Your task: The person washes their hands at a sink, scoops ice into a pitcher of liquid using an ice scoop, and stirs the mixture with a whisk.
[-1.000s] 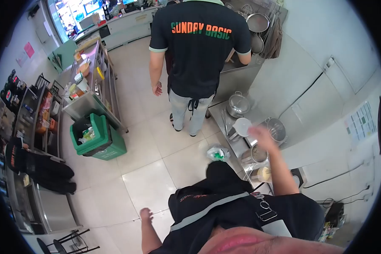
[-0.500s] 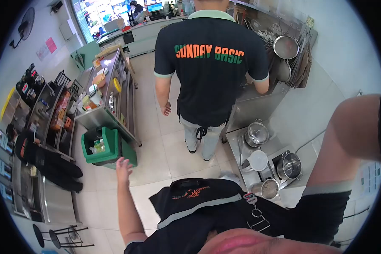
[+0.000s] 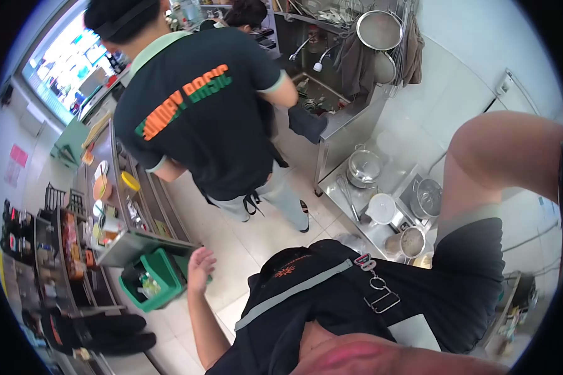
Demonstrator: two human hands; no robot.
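Note:
My left hand [image 3: 201, 270] hangs out in front of me at the left, holding nothing, with its fingers loosely bent and partly apart. It is nearest to the green bin [image 3: 172, 280], which has crumpled rubbish in it; in this view hand and bin look close, but I cannot tell the gap. My right arm is raised at the right edge, bent at the elbow, and its hand is out of the picture.
A co-worker [image 3: 200, 119] in a dark shirt stands ahead, beside the steel sink [image 3: 350, 119]. Pots [image 3: 364, 167], a white jug [image 3: 381, 208] and a whisk [image 3: 347, 194] stand on a low steel counter at the right. Steel shelving [image 3: 116, 162] lines the left.
My view has turned to the right and come closer to the co-worker and sink. The co-worker now leans toward the sink. The bin appears lower in view, and my left hand is beside it.

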